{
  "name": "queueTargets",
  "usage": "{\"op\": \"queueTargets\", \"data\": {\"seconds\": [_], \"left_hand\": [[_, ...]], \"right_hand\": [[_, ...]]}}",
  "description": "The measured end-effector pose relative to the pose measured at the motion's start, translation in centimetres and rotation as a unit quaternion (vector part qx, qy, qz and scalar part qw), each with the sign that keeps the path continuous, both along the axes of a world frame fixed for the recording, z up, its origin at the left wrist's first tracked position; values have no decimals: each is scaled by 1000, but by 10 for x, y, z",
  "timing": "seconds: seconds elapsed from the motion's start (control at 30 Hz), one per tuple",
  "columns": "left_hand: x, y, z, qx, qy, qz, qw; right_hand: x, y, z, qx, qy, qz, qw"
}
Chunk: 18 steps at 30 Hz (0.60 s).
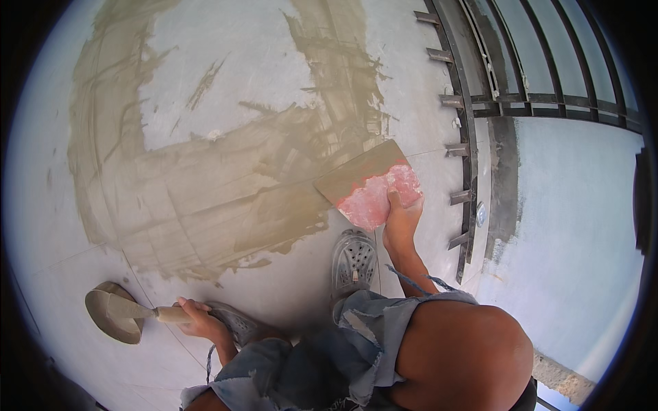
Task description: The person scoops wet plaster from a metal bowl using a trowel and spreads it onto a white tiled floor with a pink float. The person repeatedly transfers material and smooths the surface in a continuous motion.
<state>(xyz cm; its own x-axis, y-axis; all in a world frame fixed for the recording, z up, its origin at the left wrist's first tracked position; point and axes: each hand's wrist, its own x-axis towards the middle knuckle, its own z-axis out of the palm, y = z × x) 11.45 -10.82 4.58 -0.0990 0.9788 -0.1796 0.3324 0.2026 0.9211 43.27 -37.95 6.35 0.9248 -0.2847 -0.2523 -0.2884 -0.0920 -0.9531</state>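
My left hand, at the lower left, is closed around the pale handle of a trowel. The trowel's blade reaches into a round bowl coated with beige paste; how much is inside cannot be made out. My right hand grips a wide, flat spreader, thumb on top. Its upper part is smeared with greenish-beige paste and its lower part is pink-red with white residue. The blade's left edge meets broad bands of beige paste spread over the pale tiles.
Both my grey clogs stand on the tiles, one close below the spreader. To the right runs a dark metal rail with short stubs sticking out. Metal bars fill the upper right. Beyond lies a pale blue surface with a grey strip.
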Motion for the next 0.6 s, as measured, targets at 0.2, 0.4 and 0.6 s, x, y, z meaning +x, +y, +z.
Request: {"op": "queueTargets", "data": {"seconds": [0.2, 0.4, 0.6], "left_hand": [[-9, 2, -8, -5, -1, -18, 1000], [-16, 4, -13, 12, -1, -2, 1000], [0, -1, -4, -14, -19, -2, 1000]], "right_hand": [[54, 10, -13, -1, -2, 26, 1000], [58, 9, 5, 20, -13, 47, 999], [55, 8, -12, -16, -39, 38, 998]]}}
